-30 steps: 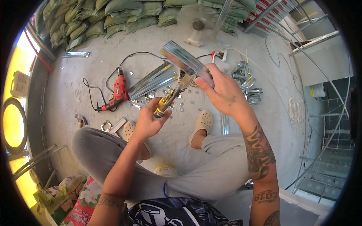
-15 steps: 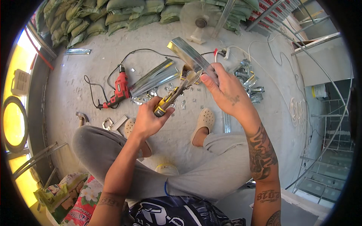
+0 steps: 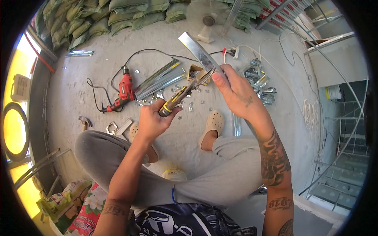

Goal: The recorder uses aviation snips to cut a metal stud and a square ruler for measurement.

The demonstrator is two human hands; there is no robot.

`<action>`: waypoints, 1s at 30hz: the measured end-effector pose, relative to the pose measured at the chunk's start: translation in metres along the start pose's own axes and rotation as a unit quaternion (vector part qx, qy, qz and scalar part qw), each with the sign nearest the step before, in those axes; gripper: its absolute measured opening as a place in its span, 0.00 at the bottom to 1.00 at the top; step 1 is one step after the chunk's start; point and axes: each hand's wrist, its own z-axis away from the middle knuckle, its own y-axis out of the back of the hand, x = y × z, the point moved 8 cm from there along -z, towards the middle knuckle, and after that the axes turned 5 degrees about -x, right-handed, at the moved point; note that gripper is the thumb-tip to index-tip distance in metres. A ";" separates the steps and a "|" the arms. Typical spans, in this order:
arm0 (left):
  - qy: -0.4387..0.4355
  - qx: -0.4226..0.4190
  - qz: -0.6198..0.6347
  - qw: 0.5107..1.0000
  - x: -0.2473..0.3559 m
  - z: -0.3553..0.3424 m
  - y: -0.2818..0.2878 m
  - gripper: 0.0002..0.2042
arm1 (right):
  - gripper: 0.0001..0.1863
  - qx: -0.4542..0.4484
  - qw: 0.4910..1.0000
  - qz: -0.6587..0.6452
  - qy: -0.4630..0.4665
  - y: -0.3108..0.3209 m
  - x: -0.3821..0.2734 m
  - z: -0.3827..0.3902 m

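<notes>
In the middle of the view, my left hand [image 3: 155, 122] is closed round the yellow-and-dark handles of metal snips [image 3: 176, 98], whose head reaches up and right to a shiny metal channel [image 3: 199, 50]. My right hand [image 3: 240, 93] grips that channel near its lower end, thumb beside the snips' head. Beyond the snips lie a small box of metal bits [image 3: 195, 72] and longer metal channels [image 3: 155, 82]. Small cut pieces [image 3: 191, 105] are scattered on the floor.
A red corded drill [image 3: 125, 87] lies left, a hammer [image 3: 85, 123] below it. Metal pieces [image 3: 260, 78] are heaped right, near cables [image 3: 309, 118]. Sandbags [image 3: 145, 13] and a fan [image 3: 208, 23] stand behind. Metal scaffolding [image 3: 342, 129] is at right; my feet [image 3: 210, 129] are on the floor.
The channel in my right hand has risen and turned steeper, showing more of its narrow side. My left hand and the snips have shifted slightly up and left.
</notes>
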 end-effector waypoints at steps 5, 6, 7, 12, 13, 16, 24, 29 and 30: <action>0.011 0.014 -0.004 1.000 -0.013 -0.007 -0.001 0.18 | 0.22 0.086 0.989 0.070 0.100 0.029 0.000 0.002; 0.087 -0.017 0.022 0.996 -0.034 -0.008 -0.005 0.19 | 0.22 0.092 0.988 0.069 0.099 0.034 0.007 0.003; 0.086 -0.016 0.016 0.996 -0.037 -0.008 -0.001 0.19 | 0.20 0.129 0.960 0.174 0.180 0.037 -0.005 0.007; 0.127 -0.173 0.590 0.778 0.005 0.013 -0.019 0.29 | 0.16 0.167 0.851 0.332 0.372 -0.001 -0.055 0.031; 0.083 -0.194 0.597 0.774 0.015 0.013 -0.016 0.31 | 0.16 0.168 0.853 0.325 0.373 -0.008 -0.059 0.030; 0.068 -0.270 0.528 0.803 0.038 0.019 -0.017 0.32 | 0.20 0.197 0.816 0.362 0.406 -0.021 -0.069 0.035; 0.001 -0.068 0.318 0.946 0.029 0.019 0.020 0.24 | 0.36 -0.090 0.906 -0.411 0.038 -0.103 -0.013 0.004; -0.051 -0.072 0.311 0.946 0.034 0.015 0.009 0.23 | 0.32 -0.068 0.901 -0.423 0.073 -0.096 -0.013 -0.015; -0.060 -0.023 0.288 0.956 0.029 0.014 0.012 0.23 | 0.31 -0.054 0.926 -0.367 0.065 -0.076 -0.006 -0.022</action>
